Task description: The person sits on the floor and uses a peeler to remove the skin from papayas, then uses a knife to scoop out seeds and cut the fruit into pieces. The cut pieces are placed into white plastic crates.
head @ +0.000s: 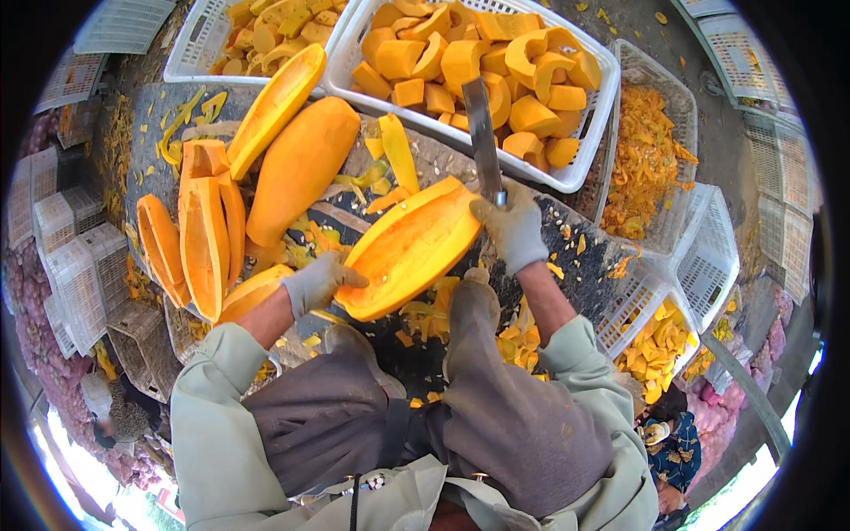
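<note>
My left hand, in a grey work glove, grips the near end of a peeled, hollowed pumpkin half. Its scooped side faces up, with a few seeds in it. In my gloved right hand is a knife, its broad steel blade pointing away from me. That hand's fingers are at the far end of the half; whether they press on it I cannot tell. To the left lie a whole peeled pumpkin, another hollowed half and several long cut pieces.
Beyond the work surface, strewn with peel and seeds, stands a white crate of pumpkin chunks. A second crate holds smaller pieces. On the right is a crate of shredded pulp. Stacked crates line the left; a person sits behind right.
</note>
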Demonstrator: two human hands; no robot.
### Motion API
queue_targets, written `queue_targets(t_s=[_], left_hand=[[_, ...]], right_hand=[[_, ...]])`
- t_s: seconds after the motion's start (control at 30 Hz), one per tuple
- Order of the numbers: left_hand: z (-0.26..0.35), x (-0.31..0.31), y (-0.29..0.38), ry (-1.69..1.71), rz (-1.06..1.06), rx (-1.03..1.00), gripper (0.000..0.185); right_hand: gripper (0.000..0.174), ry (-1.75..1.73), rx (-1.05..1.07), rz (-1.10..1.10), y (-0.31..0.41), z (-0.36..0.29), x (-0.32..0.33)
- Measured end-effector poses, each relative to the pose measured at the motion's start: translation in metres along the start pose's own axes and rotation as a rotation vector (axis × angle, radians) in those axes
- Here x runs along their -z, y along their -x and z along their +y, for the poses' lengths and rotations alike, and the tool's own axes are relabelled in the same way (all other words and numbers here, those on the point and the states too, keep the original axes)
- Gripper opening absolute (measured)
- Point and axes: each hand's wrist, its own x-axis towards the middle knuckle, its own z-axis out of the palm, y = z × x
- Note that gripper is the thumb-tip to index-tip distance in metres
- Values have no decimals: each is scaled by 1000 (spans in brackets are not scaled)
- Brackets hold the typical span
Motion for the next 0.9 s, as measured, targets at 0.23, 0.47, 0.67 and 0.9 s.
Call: queue_targets(t_s=[0.23, 0.47, 0.67, 0.9], left_hand=[[-33, -33, 12, 297, 63, -41, 47], [-36, -41, 22, -27, 321, -80, 54], [-10, -36, 44, -129, 272, -170, 58], [69, -39, 45, -107, 446, -415, 62]], right_hand=[[36, -205, -238, -13, 23, 28, -11], [31, -406, -215, -22, 21, 24, -5], [36, -242, -214, -57, 7, -9, 34], [40, -711, 304, -22, -24, -83, 83]])
